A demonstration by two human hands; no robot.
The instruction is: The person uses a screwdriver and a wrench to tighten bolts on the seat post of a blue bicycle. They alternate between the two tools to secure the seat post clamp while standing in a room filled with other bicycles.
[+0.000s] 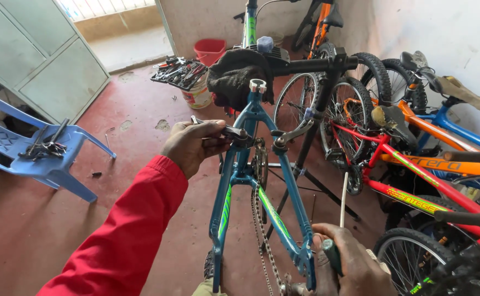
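The left hand [192, 145], in a red sleeve, is closed around a small grey metal brake arm [234, 133] fixed on the left stay of a teal blue metal bicycle frame [251, 164], which is clamped in a black repair stand [319, 93]. The right hand [349, 263], low and to the right of the left one, grips a green-handled tool [332, 255] against the lower end of the frame, beside the loose hanging steel chain [264, 235]. Above the left hand a dark cloth [234, 77] is draped over the clamp. Right of both hands stand a red bicycle [415, 181] and an orange bicycle [443, 137]. Far left of the left hand a blue plastic chair [31, 159] carries dark tools [45, 145]. Beyond the left hand a red bucket [210, 50] sits on the red floor [59, 230].
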